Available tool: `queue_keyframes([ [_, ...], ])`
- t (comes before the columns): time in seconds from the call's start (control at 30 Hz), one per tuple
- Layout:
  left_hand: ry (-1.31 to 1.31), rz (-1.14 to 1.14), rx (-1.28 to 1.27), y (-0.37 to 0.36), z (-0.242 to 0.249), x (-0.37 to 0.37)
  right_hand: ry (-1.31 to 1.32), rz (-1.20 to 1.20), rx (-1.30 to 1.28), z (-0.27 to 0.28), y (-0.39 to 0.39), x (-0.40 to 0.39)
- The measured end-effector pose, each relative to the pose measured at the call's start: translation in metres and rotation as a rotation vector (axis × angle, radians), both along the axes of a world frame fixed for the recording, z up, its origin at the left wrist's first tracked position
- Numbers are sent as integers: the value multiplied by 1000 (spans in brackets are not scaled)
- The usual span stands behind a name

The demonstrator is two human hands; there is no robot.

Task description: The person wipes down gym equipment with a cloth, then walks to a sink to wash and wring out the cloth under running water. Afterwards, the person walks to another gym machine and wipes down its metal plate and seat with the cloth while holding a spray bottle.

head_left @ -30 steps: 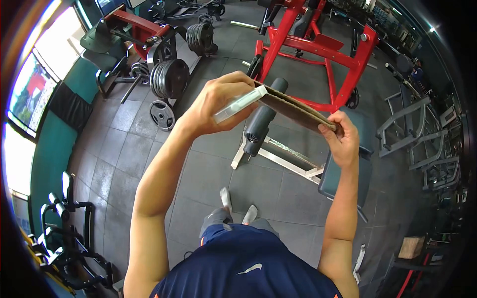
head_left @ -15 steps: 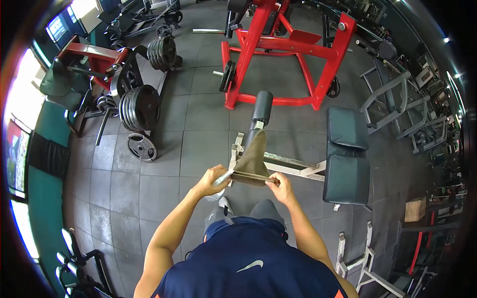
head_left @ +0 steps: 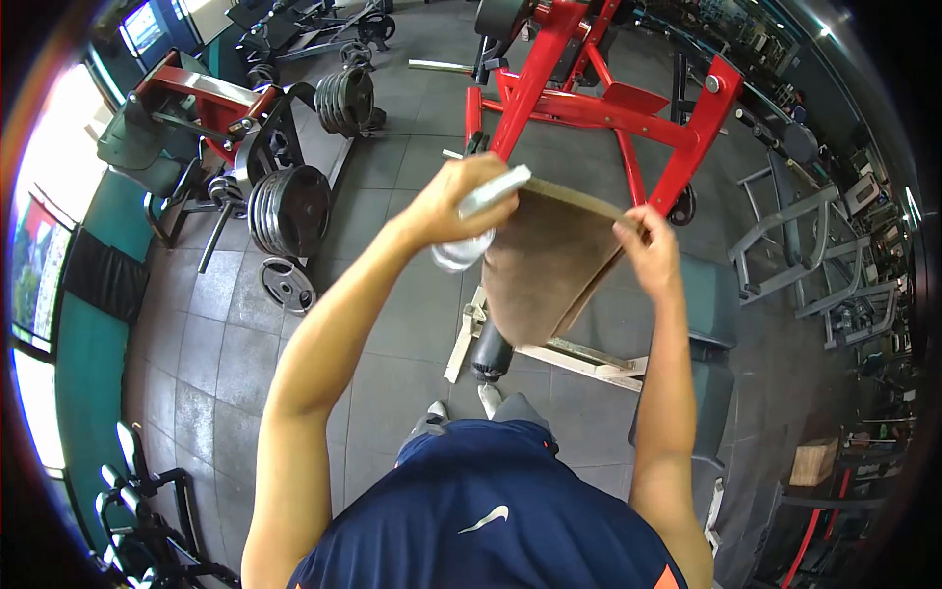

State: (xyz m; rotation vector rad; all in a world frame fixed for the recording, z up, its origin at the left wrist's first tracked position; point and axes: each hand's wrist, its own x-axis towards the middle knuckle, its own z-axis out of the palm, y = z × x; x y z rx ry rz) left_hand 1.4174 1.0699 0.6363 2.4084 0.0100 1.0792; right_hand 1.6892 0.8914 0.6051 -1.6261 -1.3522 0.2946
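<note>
A brown cloth (head_left: 549, 260) hangs between my two hands, raised in front of me. My left hand (head_left: 466, 201) is closed round a spray bottle (head_left: 496, 191) with a pale handle and a clear lower part, and also grips the cloth's upper left corner. My right hand (head_left: 651, 250) pinches the cloth's upper right corner. Below the cloth, a black roller pad (head_left: 491, 351) sits on the white frame (head_left: 589, 365) of a bench, partly hidden by the cloth. The bench's dark green pads (head_left: 702, 299) lie to the right, partly behind my right arm.
A red machine (head_left: 628, 113) stands ahead. Weight plates (head_left: 294, 211) hang on a rack at left, with one plate (head_left: 287, 285) low beside it. Grey frames (head_left: 795, 236) stand at right, and a wooden box (head_left: 812, 461) is at lower right. Dumbbells (head_left: 128, 491) are at lower left.
Both hands have moved up and forward, lifting the cloth away from the roller pad. The cloth now hangs wider between them, and the clear part of the bottle shows more.
</note>
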Motion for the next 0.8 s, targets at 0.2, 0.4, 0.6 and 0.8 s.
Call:
queue_keyframes([
  [0.2, 53, -4, 13, 0, 74, 11, 140, 175, 121, 71, -8, 6],
  [0.4, 204, -81, -134, -43, 17, -25, 126, 241, -33, 2, -43, -8],
  [0.6, 508, -18, -477, -86, -136, -76, 276, 312, -384, -162, -80, -54],
  [0.8, 548, 82, -580, -82, -185, -77, 296, 327, -548, -187, -63, -48],
])
